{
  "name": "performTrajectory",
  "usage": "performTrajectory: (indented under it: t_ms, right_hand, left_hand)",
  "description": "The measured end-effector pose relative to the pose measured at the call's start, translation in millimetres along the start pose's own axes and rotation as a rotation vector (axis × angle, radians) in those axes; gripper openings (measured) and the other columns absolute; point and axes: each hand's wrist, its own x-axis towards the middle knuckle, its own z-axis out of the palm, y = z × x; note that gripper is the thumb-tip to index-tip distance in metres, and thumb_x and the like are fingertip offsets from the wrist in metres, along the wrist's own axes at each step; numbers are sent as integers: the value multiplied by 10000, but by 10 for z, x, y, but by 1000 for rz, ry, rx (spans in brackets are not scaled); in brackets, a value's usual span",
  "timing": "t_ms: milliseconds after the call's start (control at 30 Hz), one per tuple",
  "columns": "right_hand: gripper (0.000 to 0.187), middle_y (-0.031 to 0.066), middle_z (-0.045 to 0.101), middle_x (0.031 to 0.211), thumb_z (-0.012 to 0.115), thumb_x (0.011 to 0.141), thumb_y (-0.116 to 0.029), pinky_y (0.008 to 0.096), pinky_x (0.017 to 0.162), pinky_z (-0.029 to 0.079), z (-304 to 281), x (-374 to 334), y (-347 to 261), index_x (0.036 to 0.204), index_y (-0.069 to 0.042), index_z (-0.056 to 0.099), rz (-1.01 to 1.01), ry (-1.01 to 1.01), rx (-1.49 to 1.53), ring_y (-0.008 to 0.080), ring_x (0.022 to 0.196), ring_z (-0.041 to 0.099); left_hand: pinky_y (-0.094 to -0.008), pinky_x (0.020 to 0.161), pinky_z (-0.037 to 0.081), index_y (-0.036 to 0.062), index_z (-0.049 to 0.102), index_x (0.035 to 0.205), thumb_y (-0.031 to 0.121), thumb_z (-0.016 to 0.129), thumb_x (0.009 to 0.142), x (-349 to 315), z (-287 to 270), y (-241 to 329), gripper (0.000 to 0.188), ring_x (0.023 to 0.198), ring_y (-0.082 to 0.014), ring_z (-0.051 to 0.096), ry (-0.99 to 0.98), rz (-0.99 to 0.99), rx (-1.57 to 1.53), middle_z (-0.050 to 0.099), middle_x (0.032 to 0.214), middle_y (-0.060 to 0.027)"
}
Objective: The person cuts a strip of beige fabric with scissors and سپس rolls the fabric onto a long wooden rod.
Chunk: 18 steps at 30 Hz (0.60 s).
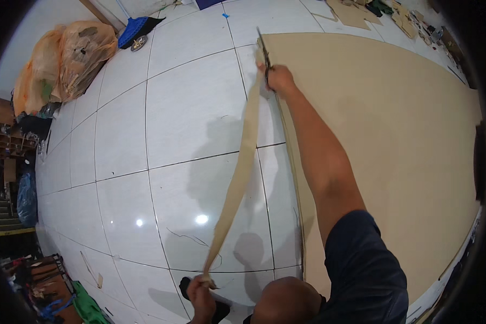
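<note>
My right hand [280, 80] is closed round a pair of scissors [265, 54], their blades pointing away from me at the far left corner of a large tan sheet [383, 124]. Along the sheet's left edge runs a long narrow strip [242, 162] of the same tan material, separated from the sheet for most of its length. Its far end reaches up to the scissors. Low in the view, my left hand [201, 298] grips the near end of the strip, bunched between the fingers. Whether the strip still joins the sheet at the blades is too small to tell.
The tan sheet lies flat on a white tiled floor [194, 119]. Orange plastic bags [65, 62] and a blue broom [135, 32] stand at the far left. Tan scraps [351, 13] lie at the far right. My bent knee [287, 302] is close by the sheet's near left edge.
</note>
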Motion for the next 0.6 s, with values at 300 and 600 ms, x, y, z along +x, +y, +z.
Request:
performTrajectory:
  t_ms: [300,600]
  right_hand:
    - [478,71,518,614,707,844,-446,340,581,422,-652,-2859,483,727,-12,546,152,-170,-50,173,602,481]
    - [487,154,611,661,697,830,-499,382,618,478,-1725,-5401,-360,807,-25,591,509,34,-100,269,651,626]
  left_hand:
    - [-330,721,478,-28,612,913,284,593,840,108,-265,1612,321,831,-218,594,-210,478,104,544,1137,-211]
    - [-266,749,468,2,643,951,59,560,871,730,-1115,3645,129,801,-132,586,-865,-245,751,644,869,-45]
